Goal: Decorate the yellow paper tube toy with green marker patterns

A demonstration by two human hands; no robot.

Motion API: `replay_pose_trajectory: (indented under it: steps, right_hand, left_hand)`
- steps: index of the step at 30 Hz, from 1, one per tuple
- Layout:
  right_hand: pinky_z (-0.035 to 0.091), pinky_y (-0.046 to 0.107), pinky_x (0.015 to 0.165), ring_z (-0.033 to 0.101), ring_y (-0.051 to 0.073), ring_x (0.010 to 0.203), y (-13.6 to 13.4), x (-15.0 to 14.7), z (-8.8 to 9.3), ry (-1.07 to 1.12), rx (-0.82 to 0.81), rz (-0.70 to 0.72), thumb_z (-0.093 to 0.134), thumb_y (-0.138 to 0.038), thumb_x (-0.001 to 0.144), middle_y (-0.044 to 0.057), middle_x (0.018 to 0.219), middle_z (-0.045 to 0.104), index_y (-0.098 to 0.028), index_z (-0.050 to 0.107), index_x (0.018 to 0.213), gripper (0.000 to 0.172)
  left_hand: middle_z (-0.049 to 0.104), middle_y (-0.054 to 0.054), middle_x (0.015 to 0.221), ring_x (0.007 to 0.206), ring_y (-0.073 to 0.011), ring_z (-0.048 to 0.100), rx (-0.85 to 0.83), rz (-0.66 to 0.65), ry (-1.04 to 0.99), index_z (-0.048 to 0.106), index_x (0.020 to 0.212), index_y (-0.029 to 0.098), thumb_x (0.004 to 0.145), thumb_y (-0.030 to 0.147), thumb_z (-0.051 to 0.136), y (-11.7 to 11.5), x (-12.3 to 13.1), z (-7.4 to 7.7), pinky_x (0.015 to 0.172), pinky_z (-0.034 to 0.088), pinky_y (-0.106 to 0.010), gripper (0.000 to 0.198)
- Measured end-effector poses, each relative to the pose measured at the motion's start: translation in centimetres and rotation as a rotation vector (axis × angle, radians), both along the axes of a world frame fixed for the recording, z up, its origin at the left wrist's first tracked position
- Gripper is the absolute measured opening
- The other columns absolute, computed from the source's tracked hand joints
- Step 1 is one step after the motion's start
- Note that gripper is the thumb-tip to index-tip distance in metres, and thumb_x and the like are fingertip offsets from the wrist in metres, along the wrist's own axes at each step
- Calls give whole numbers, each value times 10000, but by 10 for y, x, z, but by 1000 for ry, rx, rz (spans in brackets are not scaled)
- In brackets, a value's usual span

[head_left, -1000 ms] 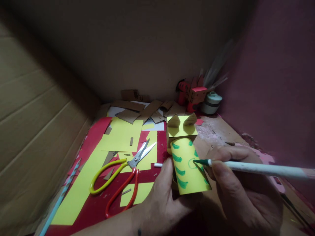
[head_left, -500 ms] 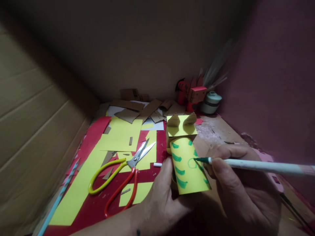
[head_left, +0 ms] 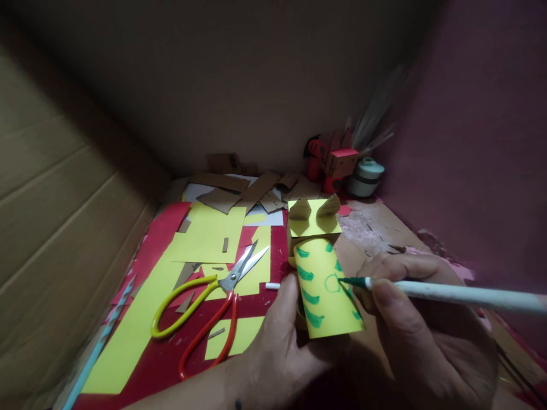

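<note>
A yellow paper-and-cardboard animal figure (head_left: 318,307) rests in my left hand (head_left: 282,336), whose fingers curl around its lower side and are partly hidden. Its curved body carries green stripes along both sides and a small green circle near the middle. At its far end sits a box-shaped head with two cardboard ears. My right hand (head_left: 419,330) grips a white felt-tip pen (head_left: 448,293) with a green tip. That tip touches the body at the right side of the circle, or hovers very close to it. Left of my left hand lie scissors (head_left: 233,278) with one yellow and one red handle, blades apart.
Yellow paper sheets (head_left: 213,233) and small scraps cover the red surface (head_left: 141,359). Cardboard strips (head_left: 258,191) pile at the back. A red cardboard figure (head_left: 342,162) and a pale lidded pot (head_left: 367,176) stand back right. A blue pencil (head_left: 96,353) lies at left; walls enclose the sides.
The pen tip has shifted slightly along the right side of the green circle, and my right hand has moved a little right. My left hand still holds the figure in place.
</note>
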State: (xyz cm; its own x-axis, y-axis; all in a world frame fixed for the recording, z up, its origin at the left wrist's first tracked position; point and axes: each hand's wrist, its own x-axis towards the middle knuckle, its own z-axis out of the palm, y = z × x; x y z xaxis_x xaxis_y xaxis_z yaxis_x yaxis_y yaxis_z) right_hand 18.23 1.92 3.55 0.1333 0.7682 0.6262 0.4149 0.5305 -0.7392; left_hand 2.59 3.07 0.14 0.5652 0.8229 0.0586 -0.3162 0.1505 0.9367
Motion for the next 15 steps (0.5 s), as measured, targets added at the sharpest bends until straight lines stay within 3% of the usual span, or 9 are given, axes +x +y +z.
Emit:
replay_pose_trajectory:
  steps: [4, 15]
  right_hand:
    - [472, 237, 487, 577, 140, 571, 2, -2, -4, -71, 19, 35, 508, -152, 927, -24, 629, 572, -259, 560, 851, 141]
    - [468, 193, 484, 572, 96, 537, 3, -2, -3, -89, 19, 42, 495, -143, 931, -50, 638, 557, -253, 555, 880, 135]
  left_hand:
    - [603, -140, 1318, 1223, -292, 570, 2, -9, -26, 419, 1295, 176, 868, 210, 665, 1, 1, 1, 1062, 452, -443, 494]
    - [597, -153, 1317, 1224, -308, 569, 19, -4, -50, 395, 1339, 172, 868, 174, 650, 2, 2, 4, 1054, 457, -465, 536]
